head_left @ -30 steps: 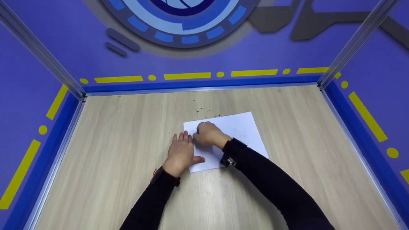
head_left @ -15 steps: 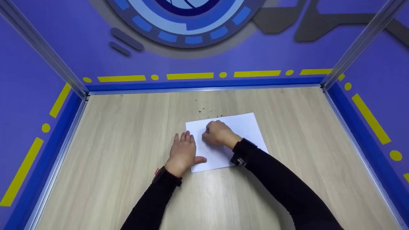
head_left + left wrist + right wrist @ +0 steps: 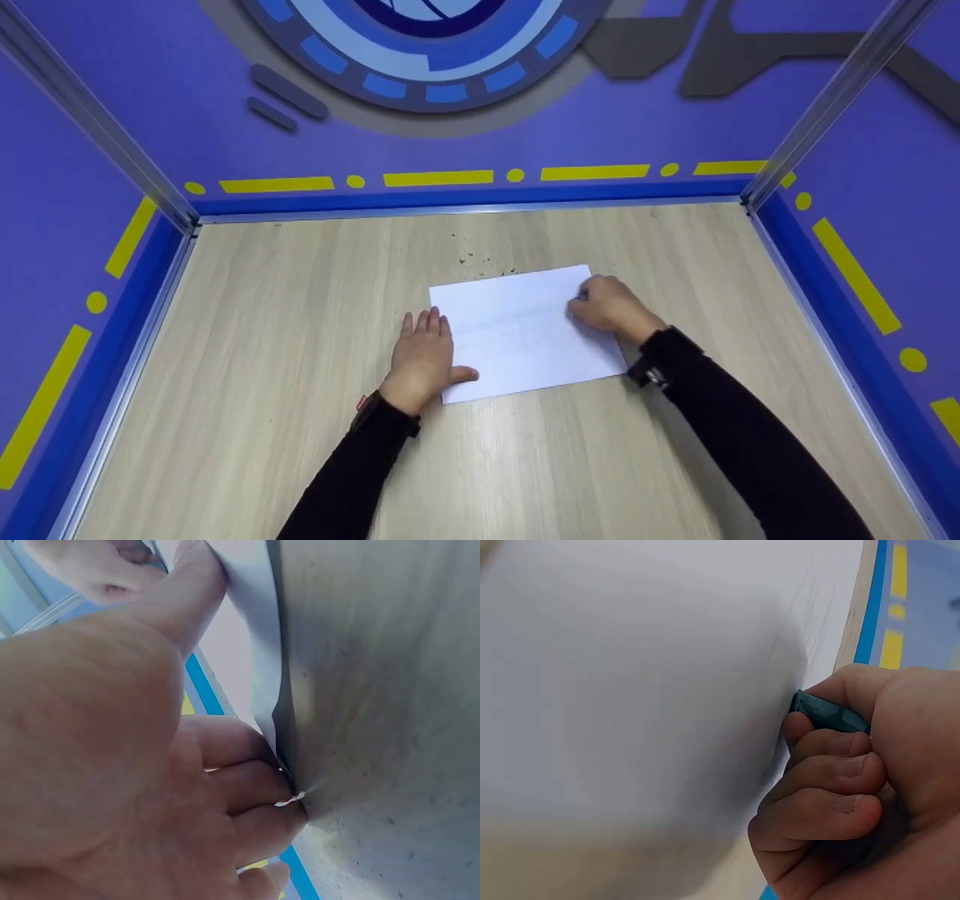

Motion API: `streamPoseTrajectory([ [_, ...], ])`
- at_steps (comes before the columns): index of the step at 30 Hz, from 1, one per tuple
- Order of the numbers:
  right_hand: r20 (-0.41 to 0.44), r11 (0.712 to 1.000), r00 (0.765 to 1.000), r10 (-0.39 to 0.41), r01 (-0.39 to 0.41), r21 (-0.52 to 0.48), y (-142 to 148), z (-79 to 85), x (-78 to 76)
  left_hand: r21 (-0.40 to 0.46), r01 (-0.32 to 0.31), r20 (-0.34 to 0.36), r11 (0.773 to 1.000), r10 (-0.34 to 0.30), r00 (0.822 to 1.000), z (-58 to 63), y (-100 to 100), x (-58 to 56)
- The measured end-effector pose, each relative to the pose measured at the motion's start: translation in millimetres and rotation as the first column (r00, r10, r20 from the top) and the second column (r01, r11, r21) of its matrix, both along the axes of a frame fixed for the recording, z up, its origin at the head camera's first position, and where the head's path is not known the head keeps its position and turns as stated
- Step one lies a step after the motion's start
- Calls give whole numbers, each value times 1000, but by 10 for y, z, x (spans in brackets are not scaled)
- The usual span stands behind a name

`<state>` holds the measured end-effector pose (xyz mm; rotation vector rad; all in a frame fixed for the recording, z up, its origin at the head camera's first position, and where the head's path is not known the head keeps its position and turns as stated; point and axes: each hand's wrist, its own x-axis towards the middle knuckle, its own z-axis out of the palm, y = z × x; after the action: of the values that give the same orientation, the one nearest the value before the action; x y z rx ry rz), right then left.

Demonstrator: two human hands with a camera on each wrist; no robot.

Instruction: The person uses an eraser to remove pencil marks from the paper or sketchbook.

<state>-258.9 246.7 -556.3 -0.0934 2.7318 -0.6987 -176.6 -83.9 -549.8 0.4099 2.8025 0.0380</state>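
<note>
Paper (image 3: 517, 341) lies between left hand (image 3: 421, 361) and right hand (image 3: 611, 307) (gripping teal block (image 3: 827, 713))

Paper (image 3: 517, 341) on table (image 3: 292, 352), specks (image 3: 462, 261) behind

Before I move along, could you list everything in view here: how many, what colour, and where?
White sheet: one, white, on the tabletop
Faint marks: several, grey, on the sheet
Teal piece: one, teal, in the right hand
Crumbs: several, dark, beyond the sheet's far edge
Tabletop: one, pale wood-look, under the sheet
Wall panels: three, purple-blue, back and both sides
Round design: one, blue, back wall
Yellow bars and dots: many, yellow, low on the walls
Metal posts: two, silver, back corners
Sleeves: two, black, on the arms
Left hand: one, bare, at the sheet's left edge
Right hand: one, bare, over the sheet's right side
</note>
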Motion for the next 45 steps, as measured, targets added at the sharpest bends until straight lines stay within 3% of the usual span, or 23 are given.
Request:
streamPoseTrajectory([
  [6,0,1000,1000,-29,29,10,241,-45,2,15,1,-2,1000,0,1000,-22,-41,8],
  [19,34,997,999,-42,39,69,200,25,63,26,-9,15,1000,9,1000,-43,-6,-10],
  [24,35,999,999,-25,25,20,96,59,80,26,0,10,1000,0,1000,-33,0,-15],
  [31,29,993,996,88,-86,-77,-436,143,104,11,-1,5,1000,1,1000,-16,-21,-20],
  [39,53,985,984,172,-171,-29,-1357,167,86,30,2,-17,1000,-2,1000,-45,-28,-23],
  [41,46,980,979,200,-199,-10,-1543,146,78,38,5,-19,999,-4,1000,-41,-9,-23],
  [43,9,971,972,237,-237,14,-1676,-69,-4,45,15,-34,999,-13,999,-96,-17,-40],
  [45,-2,966,966,257,-257,24,-1792,-114,-24,51,20,-49,999,-18,999,-153,-39,-58],
])
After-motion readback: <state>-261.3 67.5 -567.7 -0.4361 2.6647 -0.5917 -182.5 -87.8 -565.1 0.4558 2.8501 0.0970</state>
